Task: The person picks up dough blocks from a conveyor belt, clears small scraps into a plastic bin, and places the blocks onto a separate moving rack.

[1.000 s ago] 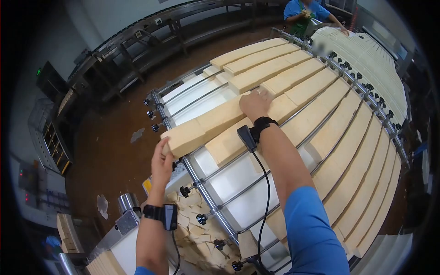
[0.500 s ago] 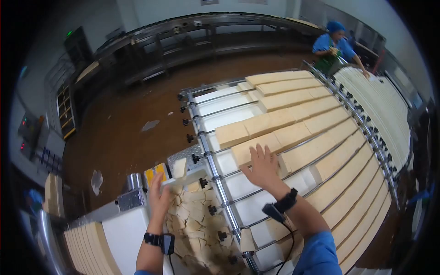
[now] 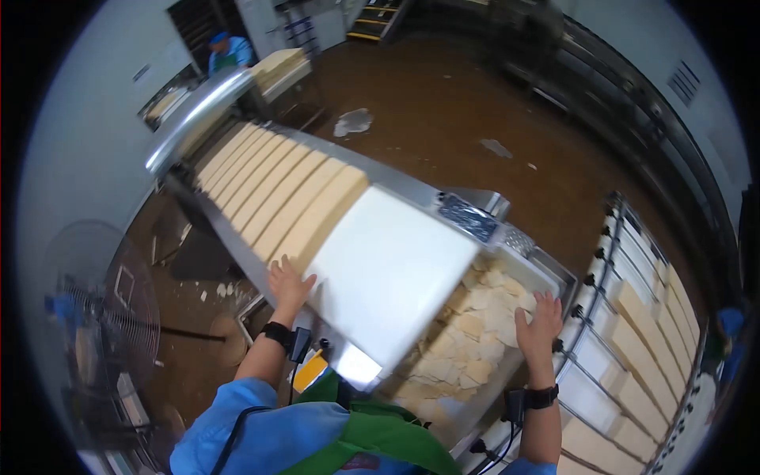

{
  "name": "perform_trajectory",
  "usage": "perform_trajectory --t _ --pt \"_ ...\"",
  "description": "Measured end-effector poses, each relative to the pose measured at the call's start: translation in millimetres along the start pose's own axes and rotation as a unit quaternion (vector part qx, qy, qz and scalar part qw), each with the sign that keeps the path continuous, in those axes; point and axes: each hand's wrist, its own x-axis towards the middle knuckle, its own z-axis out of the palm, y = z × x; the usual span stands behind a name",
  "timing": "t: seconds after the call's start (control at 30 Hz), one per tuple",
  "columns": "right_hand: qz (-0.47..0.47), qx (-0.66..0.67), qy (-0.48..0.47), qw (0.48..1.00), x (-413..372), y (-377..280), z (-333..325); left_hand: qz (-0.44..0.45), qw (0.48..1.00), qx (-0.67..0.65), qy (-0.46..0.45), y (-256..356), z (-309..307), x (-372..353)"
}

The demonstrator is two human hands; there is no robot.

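My left hand [image 3: 289,283] is open, its spread fingers right at the near end of a long pale beige slab [image 3: 328,218]. This slab is the last in a row lying side by side on a white conveyor belt [image 3: 396,273]. My right hand [image 3: 541,326] is open too, with nothing in it, at the right side of a bin of flat, pale broken pieces [image 3: 463,340]. The bin sits between the belt and a railed table [image 3: 574,412] that carries more beige slabs [image 3: 645,317].
A curved metal guard [image 3: 198,119] arches over the belt's far end. A person in blue [image 3: 229,51] stands beyond it near stacked slabs [image 3: 277,67]. At left is a large fan [image 3: 107,309]. Black knobs [image 3: 588,279] line the railed table's edge. Another blue-capped person [image 3: 730,321] is at far right.
My view has swung left, from the railed table to the belt. My left hand has moved to the belt's slab row. My right hand has left the railed table's slabs for the bin's side.
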Motion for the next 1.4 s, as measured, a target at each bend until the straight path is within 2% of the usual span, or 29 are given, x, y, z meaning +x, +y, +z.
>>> perform_trajectory --t 0.03,0.1,0.23,0.33,0.37,0.53,0.6,0.73,0.77,0.8,0.83,0.87,0.9,0.93,0.97,1.0,1.1,1.13,1.17,1.2,1.23,1.27,1.33,1.37,1.4 --pt "-0.001 0.002 -0.046 0.999 12.3 -28.6 5.3 -0.005 0.999 -0.037 -0.038 -12.7 1.3 6.8" --pt "-0.016 -0.006 -0.075 0.997 32.3 -78.4 37.3 -0.004 0.99 -0.112 -0.091 -29.2 9.0 19.0" --pt "-0.033 -0.031 -0.11 0.993 59.4 -162.3 122.4 0.041 0.992 -0.109 -0.05 -35.8 17.5 32.0" --pt "-0.01 -0.023 -0.151 0.988 78.3 -234.3 165.4 0.042 0.986 -0.114 -0.113 -33.8 4.9 43.7" --pt "-0.007 -0.018 -0.155 0.988 85.7 -258.9 176.1 0.083 0.989 -0.085 -0.091 -37.1 8.1 45.7" --pt "-0.022 -0.015 -0.136 0.99 131.8 -368.8 216.6 0.148 0.982 -0.038 -0.11 -37.2 -3.4 53.8" --pt "-0.014 0.0 -0.139 0.99 154.1 -403.7 224.8 0.138 0.973 -0.077 -0.168 -36.1 -11.9 58.3" --pt "0.012 0.024 -0.154 0.988 183.2 -446.0 241.2 0.148 0.974 -0.043 -0.165 -35.2 -6.3 58.3" --pt "0.028 0.027 -0.112 0.993 181.9 -450.3 252.7 0.134 0.97 -0.042 -0.198 -35.3 -5.4 58.8" --pt "0.003 -0.027 -0.131 0.991 184.3 -452.7 258.4 0.155 0.966 -0.049 -0.201 -37.8 -2.6 58.7" --pt "0.026 -0.031 -0.149 0.988 182.7 -453.6 253.5 0.145 0.964 -0.039 -0.22 -36.5 -2.5 58.7" --pt "0.012 -0.008 -0.146 0.989 184.7 -447.8 259.7 0.177 0.963 -0.018 -0.202 -44.8 9.7 57.3" --pt "0.053 -0.006 -0.172 0.984 184.5 -444.8 250.2 0.146 0.959 -0.049 -0.239 -34.8 -12.1 61.0" --pt "0.096 0.003 -0.196 0.976 182.6 -443.7 232.4 0.182 0.96 -0.078 -0.197 -44.5 0.8 58.1" --pt "0.138 0.01 -0.179 0.974 179.6 -435.7 218.9 0.197 0.952 -0.126 -0.198 -43.9 -5.3 58.4" --pt "0.175 0.018 -0.164 0.971 174.3 -419.8 205.8 0.208 0.939 -0.141 -0.235 -39.3 -12.9 61.6" --pt "0.298 0.042 -0.103 0.948 148.4 -348.9 160.4 0.301 0.906 -0.163 -0.249 -23.8 -18.2 52.7" --pt "0.336 0.061 -0.114 0.933 139.3 -323.1 143.4 0.324 0.866 -0.226 -0.305 -13.4 -24.1 46.0" --pt "0.355 0.073 -0.074 0.929 123.6 -298.1 127.6 0.341 0.821 -0.284 -0.36 -3.5 -30.3 38.0" --pt "0.371 0.085 -0.034 0.924 109.7 -279.5 113.7 0.354 0.815 -0.282 -0.361 12.3 -39.7 26.2" --pt "0.325 -0.008 -0.003 0.946 100.7 -256.8 106.0 0.337 0.814 -0.236 -0.411 32.8 -51.6 11.5" --pt "0.401 0.117 -0.015 0.908 87.5 -232.3 97.8 0.318 0.809 -0.19 -0.456 48.8 -58.9 -0.3" --pt "0.4 0.097 0.087 0.907 53.3 -193.3 85.5 0.338 0.806 -0.187 -0.448 74.0 -49.9 -22.5" --pt "0.405 0.099 0.097 0.904 38.9 -169.3 75.4 0.383 0.808 -0.232 -0.383 85.9 -44.9 -34.5" --pt "0.44 0.164 0.151 0.87 22.6 -146.2 58.5 0.424 0.803 -0.277 -0.315 96.5 -42.6 -45.9"
